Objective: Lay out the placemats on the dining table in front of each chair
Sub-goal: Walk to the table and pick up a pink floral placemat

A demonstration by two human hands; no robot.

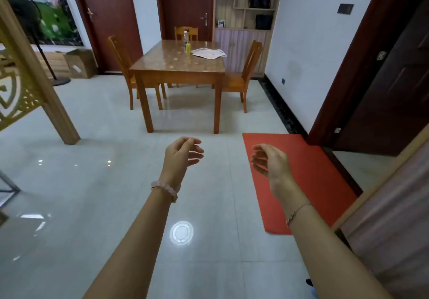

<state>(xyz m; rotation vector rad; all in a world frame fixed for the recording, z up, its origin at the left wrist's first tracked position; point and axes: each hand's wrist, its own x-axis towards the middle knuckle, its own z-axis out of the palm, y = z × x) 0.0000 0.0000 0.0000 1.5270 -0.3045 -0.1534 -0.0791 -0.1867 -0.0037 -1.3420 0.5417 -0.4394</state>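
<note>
A wooden dining table (162,66) with a glossy top stands across the room. A small pile of pale placemats (209,53) lies near its far right corner. Three wooden chairs surround it: one at the left (120,59), one at the far side (186,32), one at the right (246,71). My left hand (182,153) and my right hand (270,160) are held out over the floor well short of the table. Their fingers are loosely curled and both hold nothing.
A clear bottle (185,38) and a small yellow container (188,48) stand on the table. A red mat (311,182) lies on the tiled floor at the right, by a doorway. A carved wooden screen (27,85), a standing fan (25,13) and cardboard boxes (80,63) are at the left.
</note>
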